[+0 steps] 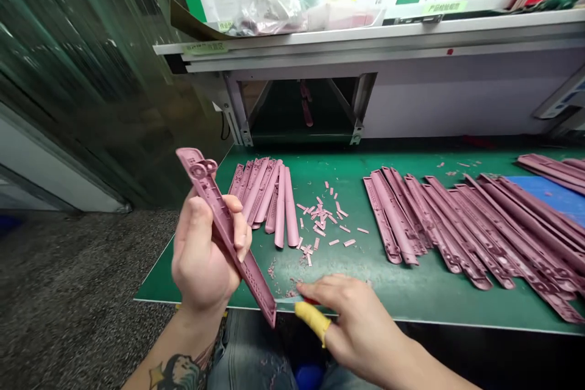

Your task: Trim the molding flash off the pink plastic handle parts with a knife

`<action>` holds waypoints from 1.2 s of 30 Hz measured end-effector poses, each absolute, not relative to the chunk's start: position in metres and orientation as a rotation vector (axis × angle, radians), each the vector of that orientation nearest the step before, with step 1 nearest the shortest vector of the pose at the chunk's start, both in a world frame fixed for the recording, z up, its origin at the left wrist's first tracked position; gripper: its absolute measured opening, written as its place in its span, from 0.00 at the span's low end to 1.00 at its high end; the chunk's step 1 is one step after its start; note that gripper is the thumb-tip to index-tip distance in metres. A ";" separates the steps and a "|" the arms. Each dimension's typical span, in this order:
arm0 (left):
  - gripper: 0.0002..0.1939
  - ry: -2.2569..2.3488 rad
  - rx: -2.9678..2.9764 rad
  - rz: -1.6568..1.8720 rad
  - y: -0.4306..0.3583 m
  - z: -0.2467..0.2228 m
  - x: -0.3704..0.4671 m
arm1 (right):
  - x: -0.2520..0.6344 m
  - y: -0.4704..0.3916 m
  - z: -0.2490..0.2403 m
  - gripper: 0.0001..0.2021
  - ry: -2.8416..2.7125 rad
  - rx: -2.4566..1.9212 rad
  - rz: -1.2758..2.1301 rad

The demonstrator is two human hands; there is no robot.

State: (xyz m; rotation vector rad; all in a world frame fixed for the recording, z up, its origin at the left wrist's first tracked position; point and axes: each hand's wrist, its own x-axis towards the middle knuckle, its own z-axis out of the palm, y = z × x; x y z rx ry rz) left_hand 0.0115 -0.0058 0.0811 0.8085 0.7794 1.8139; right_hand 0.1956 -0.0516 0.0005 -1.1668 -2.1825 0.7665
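My left hand (208,250) is closed around a long, narrow pink plastic part (228,228), tilted with its ring-shaped end up and its ribbed, hollow side towards me. In my right hand (361,317), with a yellow finger cot on the thumb, is a small knife; a bit of its red handle shows under the fingers. The knife's thin blade (289,300) points left, close to the lower end of the part. Whether the blade touches the plastic I cannot tell. Pink shavings (292,289) lie just beyond the blade.
Short pink offcuts (320,213) are scattered mid-table. A fanned row of pink parts (262,195) lies left, and a larger row (457,225) right, near a blue sheet (553,195). A shelf (320,46) carrying a plastic bag (278,0) overhangs a chute (301,109).
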 end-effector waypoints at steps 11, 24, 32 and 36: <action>0.12 0.867 1.142 1.754 -0.048 0.097 0.029 | 0.179 -0.047 -0.005 0.11 -2.289 -1.368 0.534; 0.15 0.708 0.954 1.931 -0.011 0.101 0.000 | 0.177 -0.054 -0.001 0.18 -1.828 -0.986 1.039; 0.45 1.353 2.078 1.817 -0.006 0.037 -0.016 | 0.192 -0.032 0.022 0.16 -1.667 -0.983 1.415; 0.35 0.893 2.735 0.779 -0.018 0.040 -0.028 | 0.216 -0.021 0.032 0.17 -1.624 -0.791 1.772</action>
